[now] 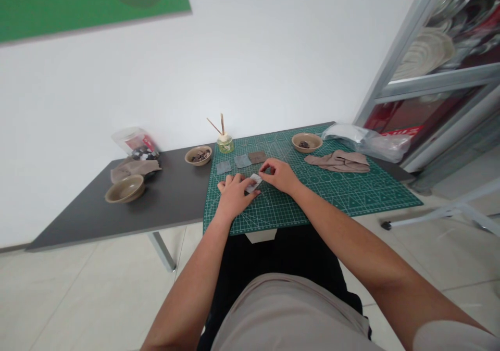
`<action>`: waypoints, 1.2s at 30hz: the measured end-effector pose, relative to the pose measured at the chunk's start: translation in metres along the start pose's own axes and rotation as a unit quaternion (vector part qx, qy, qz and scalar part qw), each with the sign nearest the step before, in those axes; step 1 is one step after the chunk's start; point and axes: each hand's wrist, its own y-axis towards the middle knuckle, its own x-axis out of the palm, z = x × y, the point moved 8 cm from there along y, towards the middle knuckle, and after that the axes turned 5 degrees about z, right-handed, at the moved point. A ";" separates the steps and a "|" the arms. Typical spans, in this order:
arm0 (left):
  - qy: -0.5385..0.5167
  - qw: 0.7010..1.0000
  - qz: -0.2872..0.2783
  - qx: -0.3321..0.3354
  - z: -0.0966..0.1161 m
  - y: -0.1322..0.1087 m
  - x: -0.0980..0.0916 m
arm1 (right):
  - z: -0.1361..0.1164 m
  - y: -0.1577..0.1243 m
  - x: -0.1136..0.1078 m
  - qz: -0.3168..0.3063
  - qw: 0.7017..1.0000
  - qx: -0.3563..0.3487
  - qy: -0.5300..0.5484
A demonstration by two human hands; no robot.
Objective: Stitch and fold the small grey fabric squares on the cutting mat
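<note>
My left hand (234, 195) and my right hand (279, 176) meet over a green cutting mat (312, 200), and the fingers of both pinch a small pale rectangular piece (253, 183), possibly card or fabric. Part of it is hidden by my fingers. Just beyond my hands, several small flat squares lie in a row on the mat: a grey-blue one (223, 167), a grey one (242, 161) and a brown one (257, 157). None of them touches my hands.
A tan bowl of dark pieces (307, 142) and crumpled beige fabric (338, 161) lie on the mat. A dark table (167, 200) holds a filled bowl (198, 155), another bowl (125, 188), beige cloth (135, 170) and a reed diffuser (225, 142). A plastic bag (367, 141) sits back right.
</note>
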 end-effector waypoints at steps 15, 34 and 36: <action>-0.021 0.999 0.032 0.023 0.004 -0.002 -0.005 | -0.003 -0.001 0.011 -0.052 0.998 -0.044 0.011; -0.036 0.999 0.010 0.002 -0.001 0.000 0.003 | -0.020 -0.013 0.027 -0.154 0.981 -0.111 -0.028; -0.034 0.999 0.006 0.008 0.000 0.000 0.004 | -0.021 -0.014 0.028 -0.169 0.979 -0.113 -0.013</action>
